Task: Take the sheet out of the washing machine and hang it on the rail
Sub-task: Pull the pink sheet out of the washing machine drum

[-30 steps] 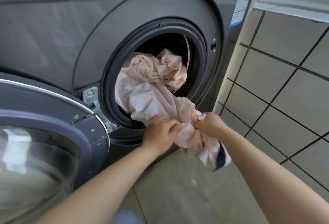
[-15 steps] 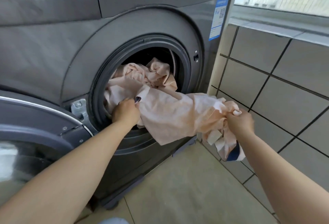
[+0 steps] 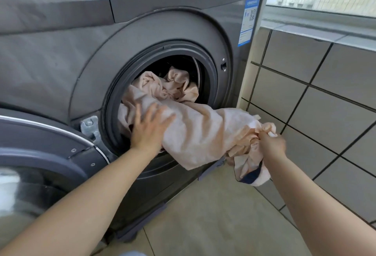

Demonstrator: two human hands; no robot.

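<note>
A pale pink sheet (image 3: pixel 203 131) stretches from the drum of the grey washing machine (image 3: pixel 142 31) out over the round door opening (image 3: pixel 207 68) toward the right. Part of it is still bunched inside the drum. My right hand (image 3: pixel 271 143) grips a gathered end of the sheet, and a corner with a dark blue edge hangs below it. My left hand (image 3: pixel 149 127) lies on the sheet at the opening with its fingers spread and straight. No rail is in view.
The machine's open door (image 3: pixel 44 154) swings out at lower left, close to my left arm. A grey tiled wall (image 3: pixel 317 103) stands on the right with a window ledge (image 3: pixel 317 29) above it. Beige floor tiles (image 3: pixel 213 215) lie below.
My left hand has let go of the sheet and now lies flat on it with fingers spread. My right hand still holds the end out to the right.
</note>
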